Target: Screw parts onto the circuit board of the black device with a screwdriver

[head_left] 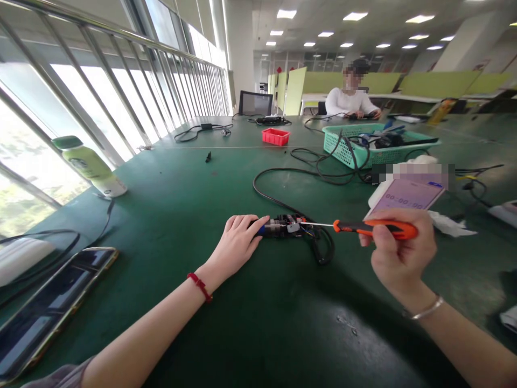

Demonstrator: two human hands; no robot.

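A corded power tool (pixel 278 227) lies on the green table, its dark body partly opened so that wires and inner parts show at the right end. My left hand (pixel 242 233) is wrapped over the tool's blue and black left end and holds it against the table. In my right hand (pixel 404 253) is an orange and black screwdriver (pixel 355 226), held level by its handle. The screwdriver's thin shaft points left, and its tip reaches the exposed wiring; whether it sits in a screw is too small to tell. A black cord (pixel 323 253) loops beside the tool.
A teal basket (pixel 343 151) of parts and cables and a red tray (pixel 276 137) stand farther back. A phone showing a timer (pixel 407 196) is propped behind my right hand. At left are another phone (pixel 52 312) and a bottle (pixel 91 167). A person (pixel 349 99) sits across the table.
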